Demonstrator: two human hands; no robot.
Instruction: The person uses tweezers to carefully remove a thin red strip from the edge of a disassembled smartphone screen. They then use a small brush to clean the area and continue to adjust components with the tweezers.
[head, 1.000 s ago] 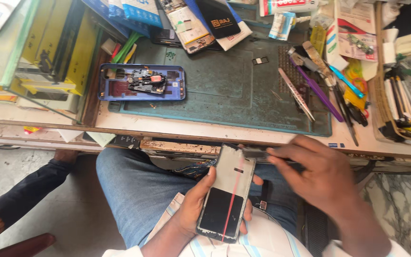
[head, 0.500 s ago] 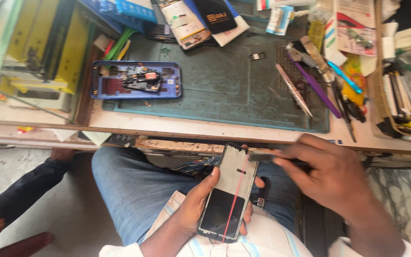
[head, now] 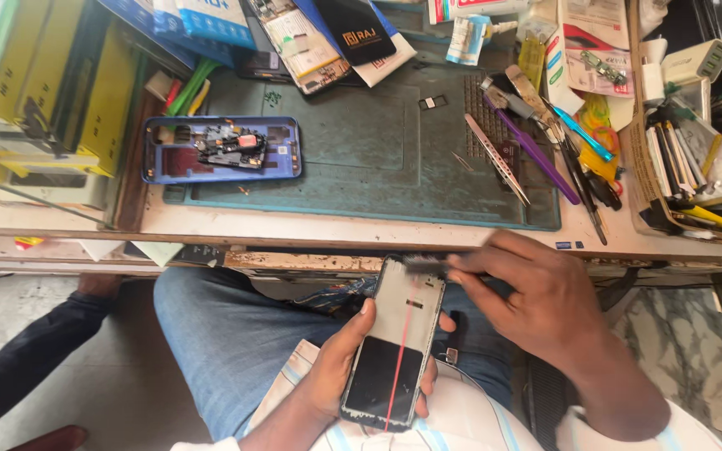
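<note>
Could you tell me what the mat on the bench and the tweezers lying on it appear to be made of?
Mat: probably rubber or silicone; matte dull green, scuffed, with moulded panels and ridges. Tweezers: likely steel; slim, silvery, with bright glints.

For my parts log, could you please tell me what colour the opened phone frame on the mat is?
The opened phone frame is blue, seen in the head view.

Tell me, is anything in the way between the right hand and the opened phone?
Nothing visible. The right hand is already at the top edge of the opened phone, which the left hand holds over the lap; whether it pinches a small tool is unclear.
</note>
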